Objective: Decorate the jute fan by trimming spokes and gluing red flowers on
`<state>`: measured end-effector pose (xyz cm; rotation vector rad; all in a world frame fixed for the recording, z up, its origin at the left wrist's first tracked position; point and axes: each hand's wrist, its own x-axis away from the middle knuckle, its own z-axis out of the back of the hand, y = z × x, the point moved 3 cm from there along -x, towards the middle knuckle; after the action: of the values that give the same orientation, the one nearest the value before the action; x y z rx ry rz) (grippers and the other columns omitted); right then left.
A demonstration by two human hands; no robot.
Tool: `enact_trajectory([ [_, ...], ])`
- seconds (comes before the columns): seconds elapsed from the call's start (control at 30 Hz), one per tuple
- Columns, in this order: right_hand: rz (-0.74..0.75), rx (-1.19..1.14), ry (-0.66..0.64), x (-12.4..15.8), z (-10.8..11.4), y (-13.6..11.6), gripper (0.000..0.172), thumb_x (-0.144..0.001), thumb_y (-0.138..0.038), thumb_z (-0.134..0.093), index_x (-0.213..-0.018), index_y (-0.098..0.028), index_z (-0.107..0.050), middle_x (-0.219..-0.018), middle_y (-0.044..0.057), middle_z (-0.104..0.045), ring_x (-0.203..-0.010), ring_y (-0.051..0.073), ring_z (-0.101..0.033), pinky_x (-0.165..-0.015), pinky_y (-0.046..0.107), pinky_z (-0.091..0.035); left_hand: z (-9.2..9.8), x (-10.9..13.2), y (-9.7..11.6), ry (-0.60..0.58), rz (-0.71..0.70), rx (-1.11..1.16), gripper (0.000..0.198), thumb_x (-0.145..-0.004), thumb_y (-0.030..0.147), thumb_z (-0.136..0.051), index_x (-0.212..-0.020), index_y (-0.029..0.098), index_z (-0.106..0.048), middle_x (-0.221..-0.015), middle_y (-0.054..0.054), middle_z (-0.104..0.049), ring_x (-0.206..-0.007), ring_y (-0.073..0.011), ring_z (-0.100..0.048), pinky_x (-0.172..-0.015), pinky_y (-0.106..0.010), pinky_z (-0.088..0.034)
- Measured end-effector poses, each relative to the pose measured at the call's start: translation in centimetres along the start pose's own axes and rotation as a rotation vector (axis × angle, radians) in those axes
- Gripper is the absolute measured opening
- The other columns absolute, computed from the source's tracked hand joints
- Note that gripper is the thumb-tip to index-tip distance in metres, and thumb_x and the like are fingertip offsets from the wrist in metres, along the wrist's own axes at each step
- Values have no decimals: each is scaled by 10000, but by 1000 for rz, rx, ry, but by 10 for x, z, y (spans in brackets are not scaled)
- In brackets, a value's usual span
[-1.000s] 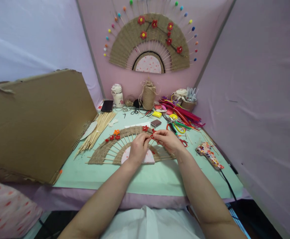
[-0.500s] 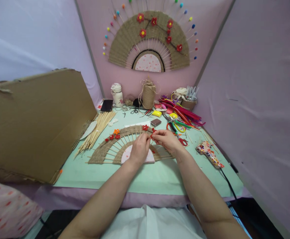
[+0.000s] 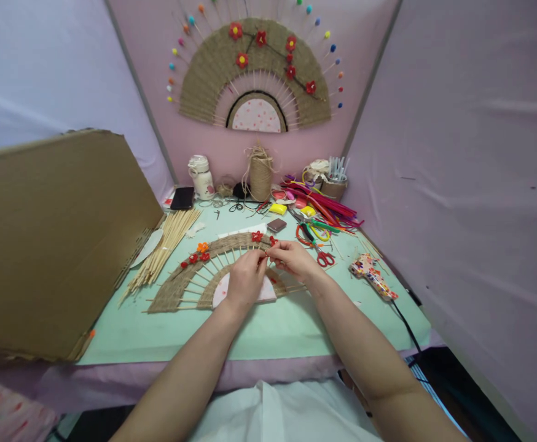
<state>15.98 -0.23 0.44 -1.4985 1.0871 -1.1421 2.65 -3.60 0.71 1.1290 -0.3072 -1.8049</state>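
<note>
Over a woven twine fan (image 3: 172, 288) with stick ribs, both hands meet with their fingertips pinched together. My left hand (image 3: 244, 276) is closed, its thumb and finger at a small red piece (image 3: 266, 254) that looks like bent pipe cleaner. From the other side my right hand (image 3: 292, 259) pinches the same piece; most of it is hidden by fingers. Red flowers (image 3: 257, 236) and an orange flower (image 3: 203, 247) sit along the fan's outer band. A spotted white half-circle (image 3: 220, 291) fills its centre, partly behind my left hand.
Thin sticks (image 3: 167, 248) lie beside a large cardboard sheet (image 3: 56, 245) at left. Scissors (image 3: 324, 258), pipe cleaners (image 3: 328, 210) and a twine spool (image 3: 261, 175) stand or lie farther back. A patterned glue gun (image 3: 373, 277) lies right, its cord trailing off the edge. A finished fan (image 3: 213, 73) hangs on the wall.
The whole view has shifted, so the scene sits farther left in the picture. Both hands stay together over the fan, still pinching the small red piece, with only slight finger movement.
</note>
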Motion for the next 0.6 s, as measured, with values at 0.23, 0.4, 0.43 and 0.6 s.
enact_trajectory([
  [0.23, -31, 34, -38, -2, 4, 3, 235, -591, -340, -748, -626, -170, -589, -543, -42, -507, -535, 82, -451, -478, 206, -319, -2, 1, 1, 19, -51, -91, 109, -843, 139, -523, -788, 193, -601, -755, -32, -650, -724, -169, -589, -690, -273, -418],
  [0.4, 36, 115, -1, -2, 8, -1, 156, -653, -316, -696, -707, -178, -649, -627, -36, -574, -540, 75, -442, -507, 219, -324, 0, 1, 1, 23, -69, -95, 98, -839, 129, -527, -801, 188, -596, -750, -17, -648, -712, -152, -594, -679, -259, -432],
  [0.43, 56, 137, -3, -2, 8, -3, 152, -655, -312, -696, -712, -178, -655, -635, -35, -584, -530, 72, -432, -508, 223, -319, 0, 1, 1, 22, -61, -81, 95, -839, 132, -528, -802, 188, -595, -750, -16, -649, -709, -150, -595, -678, -257, -434],
  [0.6, 127, 266, -51, 2, 8, -8, 182, -665, -333, -704, -736, -170, -667, -614, -38, -578, -531, 81, -433, -536, 237, -323, 1, -1, -1, 11, 39, 30, 58, -830, 159, -542, -809, 194, -583, -761, -6, -658, -699, -143, -610, -676, -254, -445],
])
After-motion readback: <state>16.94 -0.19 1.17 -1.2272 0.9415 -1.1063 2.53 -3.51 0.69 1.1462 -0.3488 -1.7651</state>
